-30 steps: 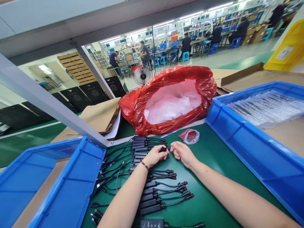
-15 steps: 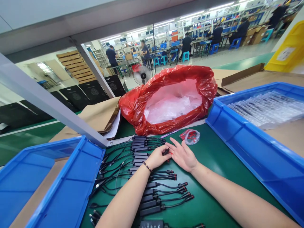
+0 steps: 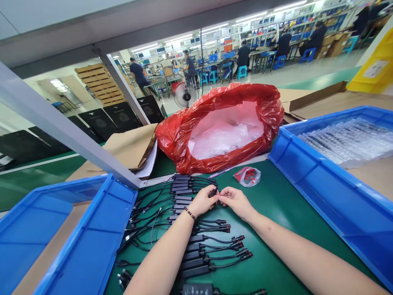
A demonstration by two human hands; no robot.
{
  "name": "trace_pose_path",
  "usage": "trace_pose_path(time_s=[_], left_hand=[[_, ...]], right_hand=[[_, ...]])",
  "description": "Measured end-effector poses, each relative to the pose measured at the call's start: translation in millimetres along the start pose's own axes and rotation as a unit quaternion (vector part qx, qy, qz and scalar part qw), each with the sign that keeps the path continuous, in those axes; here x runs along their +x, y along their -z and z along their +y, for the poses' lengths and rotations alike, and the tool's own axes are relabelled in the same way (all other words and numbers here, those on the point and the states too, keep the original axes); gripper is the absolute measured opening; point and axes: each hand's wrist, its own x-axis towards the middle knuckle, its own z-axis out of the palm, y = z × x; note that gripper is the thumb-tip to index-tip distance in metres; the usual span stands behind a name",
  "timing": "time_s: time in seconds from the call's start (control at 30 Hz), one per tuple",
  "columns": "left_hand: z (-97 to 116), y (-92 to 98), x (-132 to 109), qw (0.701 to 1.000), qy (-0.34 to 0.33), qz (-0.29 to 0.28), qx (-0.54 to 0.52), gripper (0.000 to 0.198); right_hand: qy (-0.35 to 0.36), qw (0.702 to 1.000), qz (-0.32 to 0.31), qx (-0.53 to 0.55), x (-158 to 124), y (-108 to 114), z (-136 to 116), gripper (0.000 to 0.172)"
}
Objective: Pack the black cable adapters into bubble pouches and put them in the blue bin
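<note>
My left hand [image 3: 205, 201] is closed around the black connector end [image 3: 213, 192] of a cable. Against it, my right hand [image 3: 236, 201] pinches with thumb and fingertips; a speck of red shows there, seemingly a small red ring, mostly hidden by the fingers. Under and beside my left forearm lies a row of black cables with slim box-shaped bodies [image 3: 196, 270], several of their connector tips [image 3: 245, 253] ringed in red. Beyond my right hand sits a small clear bag [image 3: 248, 176] of red rings.
A large red plastic bag [image 3: 172, 143] holding clear packaging stands at the back. Blue bins flank the green table: the left bin [image 3: 82, 241] and the right bin [image 3: 319, 184], which holds clear-bagged items. A slanted metal post [image 3: 76, 127] rises at left. People work far behind.
My right hand has gone from spread open, palm up with red bits at its fingers, to a closed pinch at the connector. My left hand keeps its hold.
</note>
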Motion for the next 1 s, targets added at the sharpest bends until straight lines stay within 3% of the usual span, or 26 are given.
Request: trace_pose_path(time_s=[0.33, 0.6, 1.0], left_hand=[[1, 2.1, 0, 0.999, -0.004, -0.017, -0.033, 0.021], [-2, 2.5, 1, 1.0, 0.002, -0.021, -0.023, 0.021], [-9, 1.4, 4, 1.0, -0.005, -0.009, -0.004, 0.019]], right_hand=[[-0.016, 1.0, 0.0, 0.021, 0, -1, -2, 0.019], [-0.013, 0.999, -0.025, 0.027, 0, 0, 2, 0.024], [0.018, 1.0, 0.005, -0.01, 1, 0, 1, 0.024]])
